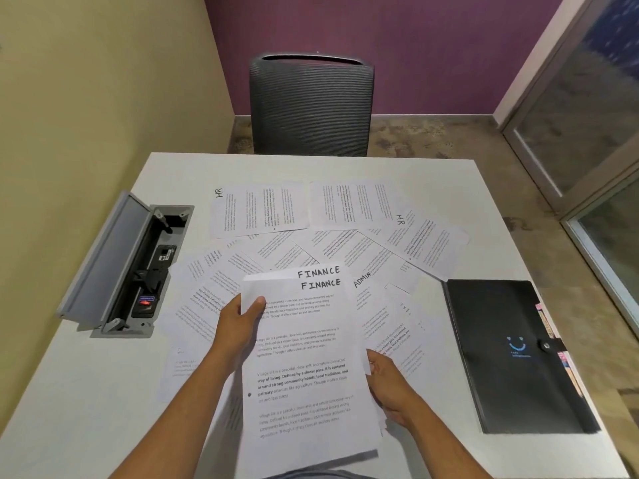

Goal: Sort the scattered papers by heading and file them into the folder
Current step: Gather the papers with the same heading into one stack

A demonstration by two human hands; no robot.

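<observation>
I hold two FINANCE sheets [307, 357] stacked at the centre bottom of the frame, my left hand [238, 323] pinching their left edge, my right hand [387, 382] gripping the right edge. Other papers [345, 219] fan across the table [103, 409] behind. The closed black folder [511, 354] lies at right.

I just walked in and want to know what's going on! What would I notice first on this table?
You'd first see the two FINANCE sheets held up in the middle, the left hand gripping their upper left edge and the right hand their lower right edge. Behind them, loose papers fan out over the white table, some headed HR or ADMIN. A closed black folder lies at the right.
</observation>
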